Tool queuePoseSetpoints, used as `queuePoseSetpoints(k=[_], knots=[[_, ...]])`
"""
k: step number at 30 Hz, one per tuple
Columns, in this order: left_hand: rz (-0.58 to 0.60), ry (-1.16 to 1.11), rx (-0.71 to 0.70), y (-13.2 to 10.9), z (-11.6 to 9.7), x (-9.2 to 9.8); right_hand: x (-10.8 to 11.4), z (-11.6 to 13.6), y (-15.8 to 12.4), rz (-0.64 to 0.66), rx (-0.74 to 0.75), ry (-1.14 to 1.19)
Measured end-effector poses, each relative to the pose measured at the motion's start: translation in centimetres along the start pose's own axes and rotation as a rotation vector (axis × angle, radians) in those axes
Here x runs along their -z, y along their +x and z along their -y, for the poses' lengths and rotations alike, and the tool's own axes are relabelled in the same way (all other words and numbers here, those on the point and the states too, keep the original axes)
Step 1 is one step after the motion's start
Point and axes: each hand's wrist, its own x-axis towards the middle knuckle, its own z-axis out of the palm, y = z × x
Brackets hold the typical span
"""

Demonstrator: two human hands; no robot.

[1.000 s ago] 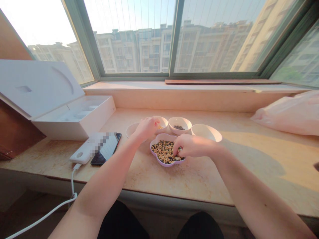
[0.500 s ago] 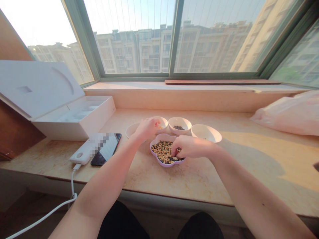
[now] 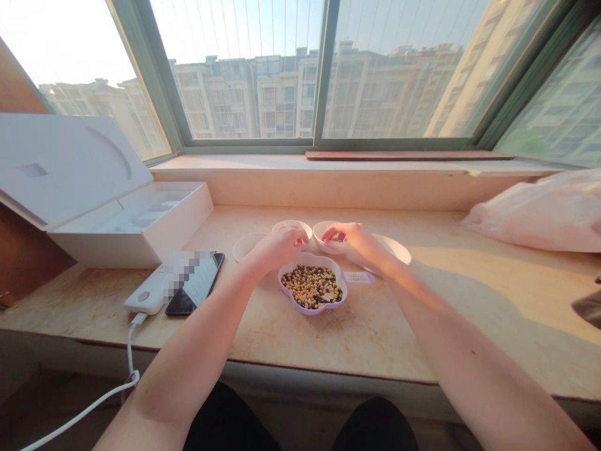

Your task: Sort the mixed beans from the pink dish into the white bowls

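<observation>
A lilac-rimmed, flower-shaped bowl (image 3: 345, 291) full of mixed tan and black beans (image 3: 311, 287) stands in the middle of the counter. My left hand (image 3: 290, 241) is between that bowl and a small white bowl (image 3: 291, 223) behind it, its fingers curled together. Anything inside them is hidden. Over the neighbouring white bowl (image 3: 323, 227) is my right hand (image 3: 352, 241), its thumb and fingertips drawn together at the bowl's inside. What they pinch, if anything, is too small to make out. Two more white bowls flank these, one at left (image 3: 244, 248) and one at right (image 3: 397, 248), partly covered by my arms.
At left an open white box (image 3: 178, 219) stands behind a white power bank (image 3: 145, 293) with a cable and a dark phone (image 3: 197, 288). A lilac-edged label (image 3: 359, 277) lies beside the flower-shaped bowl. A plastic bag (image 3: 539, 216) rests at right; a dark object (image 3: 589, 307) shows at the edge.
My right hand has left the beans in the flower-shaped bowl and moved up to the white bowl behind. My left hand has shifted slightly toward the near side. The label has come into sight.
</observation>
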Motion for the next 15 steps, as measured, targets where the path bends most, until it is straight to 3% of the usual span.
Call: queuePoseSetpoints(k=[6,12,15], knots=[[0.226,0.009,-0.07,-0.3,0.0,-0.4,-0.8,-2.5,1.2,-0.195,-0.11,-0.09],[0.467,-0.043,-0.1,-0.9,-1.1,-0.3,-0.7,-3.6,1.5,-0.158,-0.115,-0.154],[0.528,-0.044,-0.11,-1.2,-1.8,0.0,-0.8,-4.1,1.5,-0.14,-0.117,-0.18]])
